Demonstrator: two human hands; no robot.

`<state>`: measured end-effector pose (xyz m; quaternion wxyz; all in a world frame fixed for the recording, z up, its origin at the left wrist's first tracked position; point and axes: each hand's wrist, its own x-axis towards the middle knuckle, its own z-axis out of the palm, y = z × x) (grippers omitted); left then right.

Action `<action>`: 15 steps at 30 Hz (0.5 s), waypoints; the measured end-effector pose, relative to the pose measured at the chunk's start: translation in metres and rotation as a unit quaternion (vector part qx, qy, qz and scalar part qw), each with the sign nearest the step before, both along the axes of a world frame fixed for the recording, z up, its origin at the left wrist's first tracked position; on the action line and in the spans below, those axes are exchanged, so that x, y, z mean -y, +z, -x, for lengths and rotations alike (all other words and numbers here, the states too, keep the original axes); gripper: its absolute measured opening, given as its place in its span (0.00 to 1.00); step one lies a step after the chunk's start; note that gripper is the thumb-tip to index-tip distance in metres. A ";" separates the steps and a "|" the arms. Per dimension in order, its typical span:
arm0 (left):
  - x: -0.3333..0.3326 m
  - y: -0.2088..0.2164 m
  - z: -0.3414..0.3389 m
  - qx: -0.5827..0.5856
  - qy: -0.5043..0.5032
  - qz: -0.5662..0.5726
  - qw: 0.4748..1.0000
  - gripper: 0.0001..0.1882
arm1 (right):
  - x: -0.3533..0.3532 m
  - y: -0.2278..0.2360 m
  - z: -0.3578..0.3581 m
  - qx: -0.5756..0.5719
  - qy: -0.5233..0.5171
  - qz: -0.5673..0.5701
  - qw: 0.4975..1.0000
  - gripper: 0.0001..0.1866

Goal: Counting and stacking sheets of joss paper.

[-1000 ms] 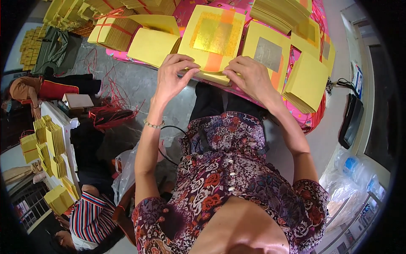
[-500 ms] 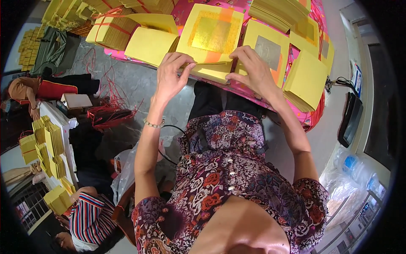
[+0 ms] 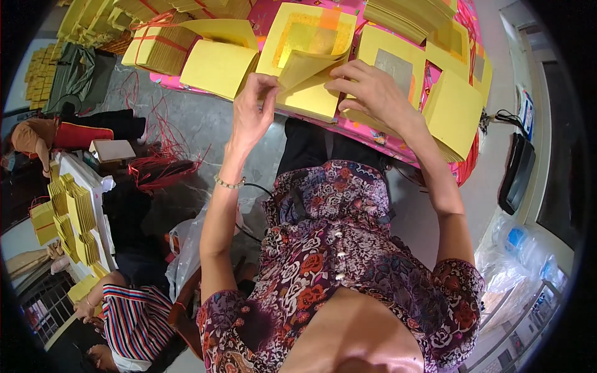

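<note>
The worktop point(image 3: 268, 22) is covered in pink patterned cloth; beyond its left edge, red twine point(image 3: 158, 177) is strewn over grey floor point(image 3: 211, 121); a translucent plastic bag point(image 3: 186, 239) is seen there, its contents indistinct; along the worktop's near edge a yellow paper stack point(image 3: 314, 101) is placed, its lifted sheet point(image 3: 305, 67) pinched by the left hand point(image 3: 254, 102); the right hand point(image 3: 373, 90) is held apart, fingers parted, contact unclear.

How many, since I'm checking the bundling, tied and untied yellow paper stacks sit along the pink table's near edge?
Tied: 1 (red-corded stack)
No cord visible: 4 (flap-topped stack, gold-squared stack, silver-squared stack, plain right-end stack)
Total: 5
</note>
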<state>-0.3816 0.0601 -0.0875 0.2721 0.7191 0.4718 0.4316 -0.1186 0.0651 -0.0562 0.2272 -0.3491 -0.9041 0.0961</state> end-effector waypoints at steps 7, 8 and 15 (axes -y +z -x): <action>0.000 0.001 0.002 -0.081 -0.051 -0.041 0.995 0.14 | -0.014 -0.005 0.001 0.050 0.021 0.011 0.998 0.17; 0.001 0.003 0.002 -0.080 -0.051 -0.042 0.995 0.14 | -0.013 -0.005 0.002 0.051 0.023 0.019 0.998 0.16; 0.003 0.014 0.004 -0.102 -0.087 0.018 0.991 0.10 | -0.019 -0.007 -0.002 0.052 0.033 0.035 0.997 0.13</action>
